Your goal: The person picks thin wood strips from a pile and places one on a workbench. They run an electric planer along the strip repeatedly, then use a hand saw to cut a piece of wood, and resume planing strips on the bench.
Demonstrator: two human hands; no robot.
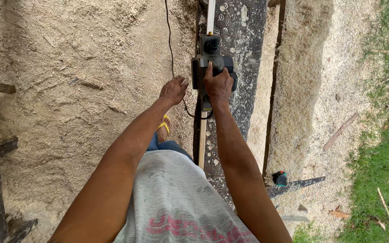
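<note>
Squarely under right grip (218, 85) — planer (212, 63) (strip-top).

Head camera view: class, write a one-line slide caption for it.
Right hand grips an electric planer on a narrow wooden strip, left hand beside it, sawdust all around.

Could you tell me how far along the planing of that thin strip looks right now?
Thick sawdust already lies beside the bench. The right hand grips the electric planer on the wood strip; the left hand rests alongside. The strip's far end lies ahead of the planer.
</note>
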